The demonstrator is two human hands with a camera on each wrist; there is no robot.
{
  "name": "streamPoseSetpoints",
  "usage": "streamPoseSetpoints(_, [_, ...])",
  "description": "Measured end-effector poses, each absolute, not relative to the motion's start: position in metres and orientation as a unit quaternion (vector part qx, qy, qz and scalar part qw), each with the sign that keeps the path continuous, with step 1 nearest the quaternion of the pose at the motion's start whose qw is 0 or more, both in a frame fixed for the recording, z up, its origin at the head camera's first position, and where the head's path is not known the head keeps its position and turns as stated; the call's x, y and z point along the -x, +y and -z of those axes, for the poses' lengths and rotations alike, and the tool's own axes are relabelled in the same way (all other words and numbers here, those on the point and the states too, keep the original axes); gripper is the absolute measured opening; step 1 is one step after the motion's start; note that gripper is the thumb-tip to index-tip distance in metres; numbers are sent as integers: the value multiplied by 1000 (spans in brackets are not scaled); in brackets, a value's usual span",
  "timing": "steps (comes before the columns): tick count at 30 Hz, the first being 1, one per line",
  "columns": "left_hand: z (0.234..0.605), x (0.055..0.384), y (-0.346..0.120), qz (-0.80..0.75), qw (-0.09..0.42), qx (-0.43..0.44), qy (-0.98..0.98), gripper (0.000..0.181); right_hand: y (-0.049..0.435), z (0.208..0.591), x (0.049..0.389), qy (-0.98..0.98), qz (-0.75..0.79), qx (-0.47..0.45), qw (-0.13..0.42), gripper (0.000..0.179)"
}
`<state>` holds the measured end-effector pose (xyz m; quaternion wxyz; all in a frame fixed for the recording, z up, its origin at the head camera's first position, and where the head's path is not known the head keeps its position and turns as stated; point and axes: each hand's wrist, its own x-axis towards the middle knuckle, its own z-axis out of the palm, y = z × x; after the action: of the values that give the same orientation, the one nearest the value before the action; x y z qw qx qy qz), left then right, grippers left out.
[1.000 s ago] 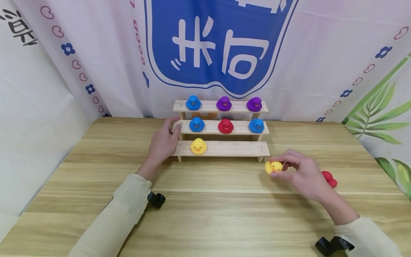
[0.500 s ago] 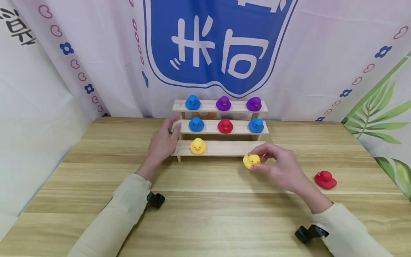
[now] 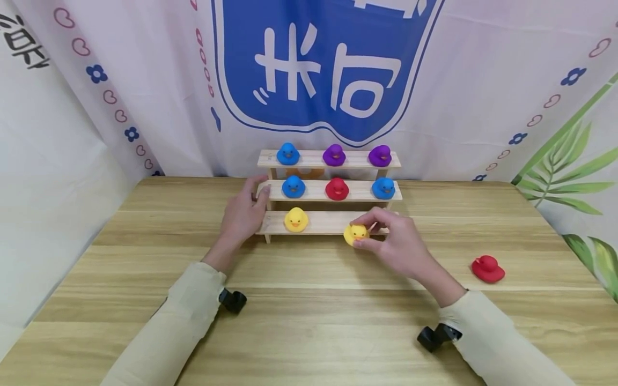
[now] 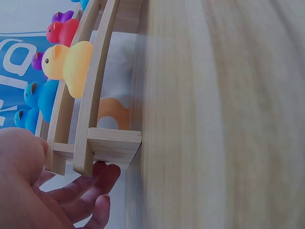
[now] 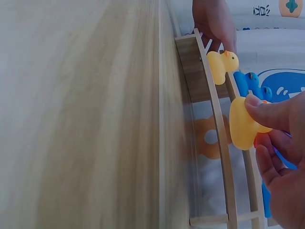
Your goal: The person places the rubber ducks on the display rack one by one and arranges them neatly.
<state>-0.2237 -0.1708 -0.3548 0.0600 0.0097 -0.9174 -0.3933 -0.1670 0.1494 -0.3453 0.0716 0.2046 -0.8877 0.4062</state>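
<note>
A three-tier wooden stand [image 3: 323, 221] holds rubber ducks in rows. My left hand [image 3: 243, 214] grips its left end, with the thumb by the middle plank and the fingers by the plank ends in the left wrist view. In my right hand [image 3: 398, 241] a yellow rubber duck [image 3: 354, 236] is pinched between thumb and fingers, at the front edge of the bottom tier. The right wrist view shows this duck [image 5: 242, 124] raised beside the plank. Another yellow duck [image 3: 296, 220] sits toward the left of the bottom tier.
On the middle tier sit a blue duck [image 3: 293, 186], a red duck [image 3: 337, 188] and another blue duck [image 3: 383, 188]. The top tier bears a blue duck [image 3: 288, 154] and two purple ducks [image 3: 334, 155]. A loose red duck [image 3: 487, 268] lies on the table [image 3: 309, 321]. Behind hangs a printed cloth [image 3: 434, 107].
My right hand has carried the yellow duck leftward and slightly up, from beyond the stand's right end to the bottom tier's front edge. My left hand stays at the stand's left end.
</note>
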Motion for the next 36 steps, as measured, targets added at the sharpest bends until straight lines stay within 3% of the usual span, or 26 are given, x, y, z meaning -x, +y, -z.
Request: streamPoseSetpoints(36, [355, 224, -171, 393, 54, -13, -918, 51, 119, 352, 187, -890, -431, -144, 41, 41])
